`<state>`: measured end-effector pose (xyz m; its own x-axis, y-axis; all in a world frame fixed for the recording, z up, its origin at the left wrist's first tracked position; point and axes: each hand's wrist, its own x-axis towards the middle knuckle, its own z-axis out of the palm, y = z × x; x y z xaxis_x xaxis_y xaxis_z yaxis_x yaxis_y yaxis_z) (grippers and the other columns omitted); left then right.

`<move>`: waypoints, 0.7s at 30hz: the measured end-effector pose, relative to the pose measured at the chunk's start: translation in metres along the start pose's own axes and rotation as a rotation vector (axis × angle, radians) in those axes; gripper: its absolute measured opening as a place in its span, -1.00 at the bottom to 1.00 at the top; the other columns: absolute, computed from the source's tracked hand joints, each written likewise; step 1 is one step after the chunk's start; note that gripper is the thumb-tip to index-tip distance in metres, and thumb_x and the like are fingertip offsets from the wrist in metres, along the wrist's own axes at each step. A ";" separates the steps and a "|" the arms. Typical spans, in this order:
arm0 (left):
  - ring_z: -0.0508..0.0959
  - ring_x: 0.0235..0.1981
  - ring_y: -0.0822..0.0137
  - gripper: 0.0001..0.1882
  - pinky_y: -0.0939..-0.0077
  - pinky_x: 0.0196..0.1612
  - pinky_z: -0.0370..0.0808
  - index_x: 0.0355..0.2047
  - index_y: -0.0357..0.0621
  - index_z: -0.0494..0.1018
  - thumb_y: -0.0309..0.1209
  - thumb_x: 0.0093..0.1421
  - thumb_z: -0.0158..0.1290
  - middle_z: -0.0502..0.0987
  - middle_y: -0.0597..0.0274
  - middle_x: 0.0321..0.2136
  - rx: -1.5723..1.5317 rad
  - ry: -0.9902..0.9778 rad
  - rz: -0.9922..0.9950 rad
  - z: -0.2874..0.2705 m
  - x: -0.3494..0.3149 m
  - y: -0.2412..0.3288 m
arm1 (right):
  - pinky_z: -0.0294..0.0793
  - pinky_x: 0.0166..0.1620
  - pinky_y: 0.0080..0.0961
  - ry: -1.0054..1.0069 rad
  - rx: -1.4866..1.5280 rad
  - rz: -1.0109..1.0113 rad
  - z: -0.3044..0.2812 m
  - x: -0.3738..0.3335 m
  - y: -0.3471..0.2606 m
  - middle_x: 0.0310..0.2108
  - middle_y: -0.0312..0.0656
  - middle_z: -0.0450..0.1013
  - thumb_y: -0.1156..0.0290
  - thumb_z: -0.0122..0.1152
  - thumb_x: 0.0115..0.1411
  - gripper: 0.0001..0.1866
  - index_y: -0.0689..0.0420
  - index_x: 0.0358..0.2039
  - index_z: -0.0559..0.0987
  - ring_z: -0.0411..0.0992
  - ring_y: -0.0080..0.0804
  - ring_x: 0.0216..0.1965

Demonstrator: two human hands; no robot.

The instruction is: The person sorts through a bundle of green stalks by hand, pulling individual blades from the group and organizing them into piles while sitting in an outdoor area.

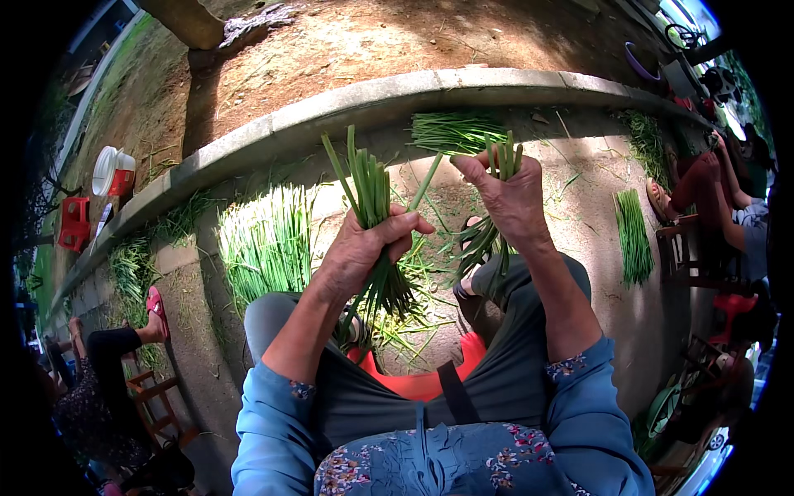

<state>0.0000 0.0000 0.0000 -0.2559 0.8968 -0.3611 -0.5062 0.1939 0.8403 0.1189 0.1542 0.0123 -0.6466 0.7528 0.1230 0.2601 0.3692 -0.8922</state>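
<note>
My left hand [372,244] is closed round a thick bunch of green stalks [370,186], with pale cut ends up and darker leafy ends hanging over my lap. My right hand [514,198] grips a smaller bunch of green stalks [503,161], its thin leafy ends drooping below the palm. Between the hands a single stalk [426,182] slants up from the left fingertips towards the right thumb; I cannot tell which hand holds it. Both bunches are raised above my knees.
A large stalk pile [269,244] lies left, another bundle [456,132] ahead near the stone kerb [364,97], and a third bundle [633,238] right. Trimmings [405,322] litter the ground between my feet. People sit on both sides; a red stool [74,223] and white bucket [106,171] stand far left.
</note>
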 end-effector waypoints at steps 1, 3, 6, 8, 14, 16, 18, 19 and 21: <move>0.15 -0.75 0.63 -0.77 0.73 -0.68 0.03 -0.43 -0.22 0.50 -0.29 0.11 0.03 0.26 0.44 -0.78 0.017 -0.009 -0.003 0.001 -0.001 0.001 | 0.35 -0.46 -0.64 0.045 0.047 -0.101 0.004 0.000 0.004 -0.61 -0.27 0.44 0.38 0.24 0.03 -0.87 0.16 -0.47 0.54 0.35 -0.64 -0.57; 0.15 -0.75 0.61 -0.74 0.73 -0.66 0.03 -0.43 -0.24 0.49 -0.27 0.12 0.01 0.21 0.45 -0.80 0.053 -0.016 -0.012 0.001 -0.002 0.004 | 0.35 -0.46 -0.64 0.044 0.078 -0.118 0.005 0.000 0.006 -0.58 -0.26 0.45 0.39 0.23 0.03 -0.86 0.18 -0.44 0.53 0.36 -0.64 -0.55; 0.17 -0.73 0.59 -0.70 0.71 -0.62 0.09 -0.43 -0.28 0.48 -0.24 0.13 -0.02 0.20 0.45 -0.81 0.087 -0.024 -0.021 0.001 -0.005 0.006 | 0.37 -0.43 -0.63 -0.040 0.073 0.008 0.002 -0.002 0.002 -0.53 -0.25 0.46 0.41 0.23 0.02 -0.83 0.21 -0.38 0.53 0.38 -0.61 -0.50; 0.17 -0.73 0.60 -0.70 0.71 -0.63 0.08 -0.42 -0.28 0.48 -0.25 0.13 -0.03 0.20 0.45 -0.80 0.082 -0.042 -0.012 0.000 -0.005 0.005 | 0.39 -0.40 -0.63 -0.020 0.130 -0.071 0.003 -0.003 -0.010 -0.50 -0.24 0.47 0.42 0.23 0.02 -0.81 0.22 -0.35 0.53 0.40 -0.60 -0.47; 0.16 -0.73 0.64 -0.74 0.76 -0.65 0.05 -0.40 -0.23 0.50 -0.27 0.15 -0.03 0.23 0.46 -0.78 0.109 -0.044 -0.008 0.001 -0.001 0.000 | 0.43 -0.36 -0.61 -0.106 0.179 -0.144 0.005 -0.006 -0.006 -0.47 -0.19 0.49 0.50 0.15 0.05 -0.84 0.23 -0.32 0.53 0.45 -0.55 -0.43; 0.18 -0.73 0.64 -0.74 0.75 -0.65 0.07 -0.38 -0.24 0.49 -0.28 0.16 -0.03 0.24 0.45 -0.77 0.147 0.011 0.041 0.002 0.000 0.001 | 0.43 -0.37 -0.60 -0.079 0.157 -0.164 0.005 -0.005 -0.004 -0.50 -0.18 0.48 0.56 0.09 0.06 -0.87 0.23 -0.33 0.52 0.46 -0.53 -0.43; 0.19 -0.73 0.64 -0.75 0.75 -0.64 0.08 -0.36 -0.24 0.47 -0.28 0.16 -0.03 0.25 0.45 -0.77 0.172 0.055 0.083 0.005 0.000 0.002 | 0.43 -0.39 -0.60 -0.046 0.125 -0.192 0.009 -0.005 -0.001 -0.54 -0.16 0.47 0.60 0.03 0.07 -0.88 0.23 -0.36 0.51 0.47 -0.52 -0.44; 0.19 -0.73 0.64 -0.75 0.75 -0.64 0.08 -0.36 -0.23 0.47 -0.27 0.16 -0.03 0.24 0.46 -0.78 0.179 0.072 0.102 0.008 0.001 0.002 | 0.43 -0.39 -0.60 -0.050 0.088 -0.181 0.009 -0.006 -0.002 -0.55 -0.16 0.46 0.61 0.01 0.07 -0.88 0.23 -0.37 0.51 0.47 -0.51 -0.45; 0.19 -0.73 0.65 -0.75 0.76 -0.64 0.08 -0.36 -0.22 0.46 -0.27 0.16 -0.03 0.24 0.46 -0.78 0.217 0.078 0.112 0.009 0.001 0.002 | 0.42 -0.41 -0.59 -0.056 0.013 -0.159 0.007 -0.007 -0.008 -0.57 -0.15 0.45 0.64 -0.02 0.07 -0.87 0.23 -0.39 0.50 0.48 -0.51 -0.45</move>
<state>0.0066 0.0046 0.0052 -0.3670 0.8857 -0.2842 -0.2853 0.1836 0.9407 0.1166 0.1420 0.0152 -0.7181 0.6537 0.2385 0.1427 0.4738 -0.8690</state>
